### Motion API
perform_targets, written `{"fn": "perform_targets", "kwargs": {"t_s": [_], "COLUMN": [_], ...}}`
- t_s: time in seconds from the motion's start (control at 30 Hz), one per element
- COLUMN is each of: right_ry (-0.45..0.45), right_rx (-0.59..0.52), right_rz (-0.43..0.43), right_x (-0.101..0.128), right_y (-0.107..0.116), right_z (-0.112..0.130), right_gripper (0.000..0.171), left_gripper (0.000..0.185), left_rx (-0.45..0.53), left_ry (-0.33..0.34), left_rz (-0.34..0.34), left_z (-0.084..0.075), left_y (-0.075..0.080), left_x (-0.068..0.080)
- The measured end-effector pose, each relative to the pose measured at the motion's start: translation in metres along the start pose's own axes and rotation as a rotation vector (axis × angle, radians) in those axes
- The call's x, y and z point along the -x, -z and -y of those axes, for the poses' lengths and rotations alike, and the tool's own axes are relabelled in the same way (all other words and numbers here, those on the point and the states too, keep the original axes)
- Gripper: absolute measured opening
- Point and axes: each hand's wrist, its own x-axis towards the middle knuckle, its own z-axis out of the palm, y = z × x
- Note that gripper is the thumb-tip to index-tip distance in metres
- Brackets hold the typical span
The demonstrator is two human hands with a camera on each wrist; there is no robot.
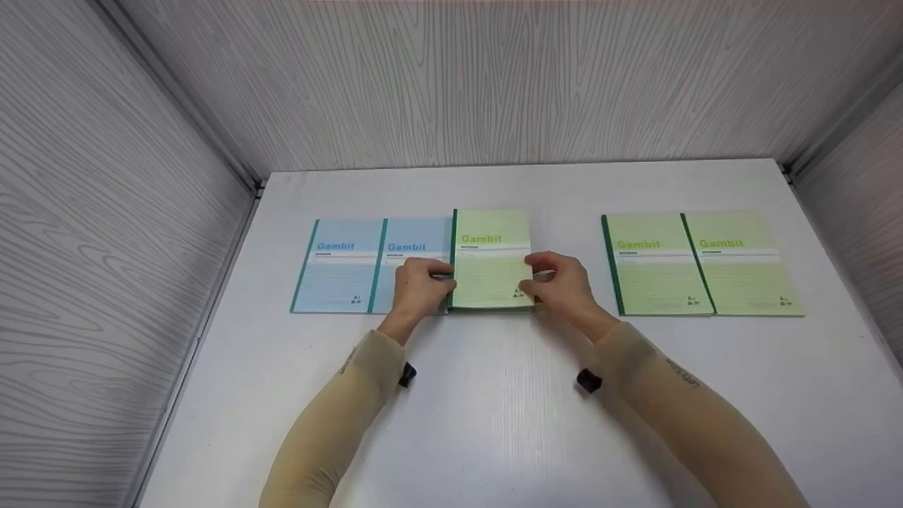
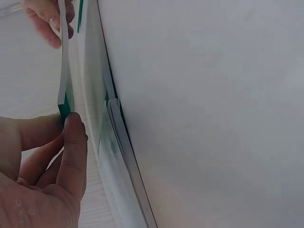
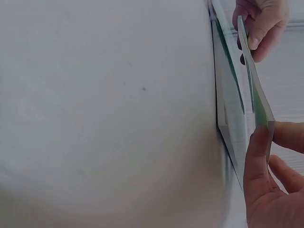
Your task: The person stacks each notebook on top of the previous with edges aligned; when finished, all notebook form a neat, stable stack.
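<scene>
1. White counter (image 1: 487, 423), wood-grained walls (image 1: 458, 85) around it.
2. Two blue notebooks (image 1: 338, 282) show at left, two flat green notebooks (image 1: 659, 282) at right.
3. And one raised green notebook (image 1: 492, 271) between them!
4. Left hand (image 1: 422, 288) pinches its spine, right hand (image 1: 566, 286) pinches the opposite edge.

Passage over desk (image 1: 487, 423) between sleeves (image 1: 328, 416); gap from held green notebook (image 1: 494, 271) to green pair (image 1: 656, 286) partly filled by right hand (image 1: 564, 282); blue notebooks (image 1: 338, 282) crowd left; wall (image 1: 458, 85) behind.

Two blue notebooks (image 1: 337, 274), three green notebooks (image 1: 492, 267) — and two hands (image 1: 420, 288) — show in the head view.
</scene>
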Motion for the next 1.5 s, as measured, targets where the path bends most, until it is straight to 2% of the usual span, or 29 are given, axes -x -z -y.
{"fn": "perform_targets", "kwargs": {"t_s": [0.17, 0.37, 0.6, 0.8, 1.03, 1.27, 1.4, 1.5], "right_ry": [0.010, 0.024, 0.035, 0.039, 0.075, 0.067, 0.034, 0.006], "right_rx": [0.067, 0.137, 0.238, 0.227, 0.240, 0.204, 0.174, 0.170], "right_rz": [0.001, 0.005, -0.014, 0.000, -0.024, -0.008, 0.044, 0.086], "right_x": [-0.003, -0.002, 0.004, 0.003, 0.000, 0.002, 0.006, 0.014], "right_y": [-0.009, -0.013, -0.016, -0.015, -0.013, -0.009, 0.002, 0.020], "right_z": [0.002, 0.004, 0.002, 0.002, -0.002, -0.004, -0.003, -0.001], "right_gripper": [0.055, 0.059, 0.060, 0.062, 0.059, 0.057, 0.057, 0.057], "left_gripper": [0.028, 0.026, 0.025, 0.025, 0.022, 0.024, 0.027, 0.033], "left_rx": [-0.070, -0.163, -0.219, -0.243, -0.231, -0.231, -0.267, -0.316], "left_ry": [-0.051, -0.117, -0.136, -0.139, -0.195, -0.165, -0.160, -0.193], "left_rz": [-0.023, -0.054, -0.043, -0.069, -0.076, -0.063, -0.046, -0.047], "left_z": [0.007, 0.005, 0.005, 0.005, 0.005, 0.001, -0.005, -0.014], "left_y": [-0.001, -0.007, -0.014, -0.014, -0.017, -0.019, -0.021, -0.025], "left_x": [-0.001, 0.001, 0.004, 0.005, 0.003, 0.002, 0.005, 0.011]}}
